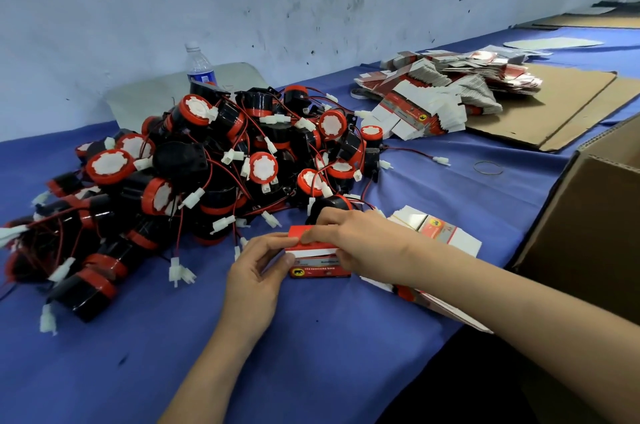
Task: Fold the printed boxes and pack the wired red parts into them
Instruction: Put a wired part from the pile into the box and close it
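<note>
Presently, one printed box sits on the blue table cloth, just in front of the pile of wired red parts. The left hand grips the box's left end, with thumb and fingers curled round it. The right hand pinches the top flap.

Assessment: the box is thin card, light and easily creased, so hold it by edges and corners, not panel faces. The parts look rigid, with leads prone to tangling; lift them by the body, never the wire. Flat box blanks lie beside the right hand.
</note>
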Tool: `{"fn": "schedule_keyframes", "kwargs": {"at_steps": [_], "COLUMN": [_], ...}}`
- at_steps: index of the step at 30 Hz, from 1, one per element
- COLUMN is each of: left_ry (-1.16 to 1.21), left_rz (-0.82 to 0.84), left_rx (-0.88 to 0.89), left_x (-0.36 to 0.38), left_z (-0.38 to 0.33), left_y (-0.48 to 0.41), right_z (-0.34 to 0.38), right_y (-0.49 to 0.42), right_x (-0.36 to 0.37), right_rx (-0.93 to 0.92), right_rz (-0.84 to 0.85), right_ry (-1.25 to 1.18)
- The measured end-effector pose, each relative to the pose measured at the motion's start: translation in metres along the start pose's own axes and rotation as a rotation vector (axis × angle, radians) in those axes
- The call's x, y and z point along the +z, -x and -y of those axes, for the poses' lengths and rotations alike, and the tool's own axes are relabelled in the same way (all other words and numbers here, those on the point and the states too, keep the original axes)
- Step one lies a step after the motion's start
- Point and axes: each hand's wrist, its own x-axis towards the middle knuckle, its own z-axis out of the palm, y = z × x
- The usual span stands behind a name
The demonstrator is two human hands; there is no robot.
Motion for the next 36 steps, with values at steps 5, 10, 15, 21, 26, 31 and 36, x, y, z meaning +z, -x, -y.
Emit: {"fn": "schedule_keyframes", "kwargs": {"at_steps": [5,10,15,21,26,31,36], "left_ry": [0.036,0.062,-0.054,-0.11,-0.125,-0.423,-0.466], "left_rz": [-0.016,-0.036,-0.056,-0.075,-0.076,-0.066,-0.017], "left_rx": [-0.016,-0.02,0.023,0.059,0.073,0.206,0.361], "left_x": [0.002,0.003,0.004,0.005,0.006,0.012,0.023], "left_z": [-0.001,-0.001,0.001,-0.001,-0.005,-0.006,-0.01], "left_y": [0.0,0.0,-0.002,0.0,0.004,0.008,0.011], "right_z": [0.005,0.006,-0.004,0.006,-0.003,-0.015,-0.021], "right_y": [-0.007,-0.008,0.013,0.018,0.023,0.027,0.025], "right_x": [-0.003,0.006,0.027,0.053,0.044,0.027,0.022], "right_rx": [0.031,0.047,0.143,0.126,0.121,0.081,0.01], "right_rz": [0.006,-0.099,-0.407,-0.662,-0.566,-0.378,-0.297], "right_ry": [0.06,0.057,-0.321,-0.386,-0.499,-0.613,-0.626]}}
